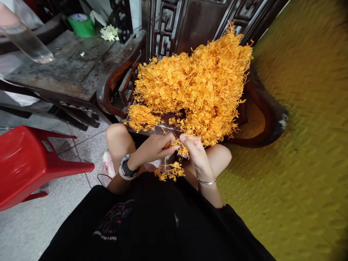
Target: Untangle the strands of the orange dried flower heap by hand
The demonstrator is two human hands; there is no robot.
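Note:
My left hand (156, 146), with a dark watch and a beaded bracelet at the wrist, pinches an orange branching sprig in front of my lap. My right hand (196, 154), wearing a silver bangle, is closed on part of the same orange pieces, its thumb close to the left fingertips. Below the fingers hangs a loose orange sprig (170, 171); whether it joins the held one I cannot tell. A large heap of orange sprigs (193, 83) fills the dark wooden chair ahead, and a smaller cluster (143, 117) lies at its front left.
On the left, a dark wooden table (73, 69) carries a roll of green tape (81, 25), white flowers (109, 32) and a clear bottle (35, 47). A red plastic stool (24, 163) stands on the floor. The chair's curved armrest (274, 116) borders a yellow-brown textured surface (293, 188) at right.

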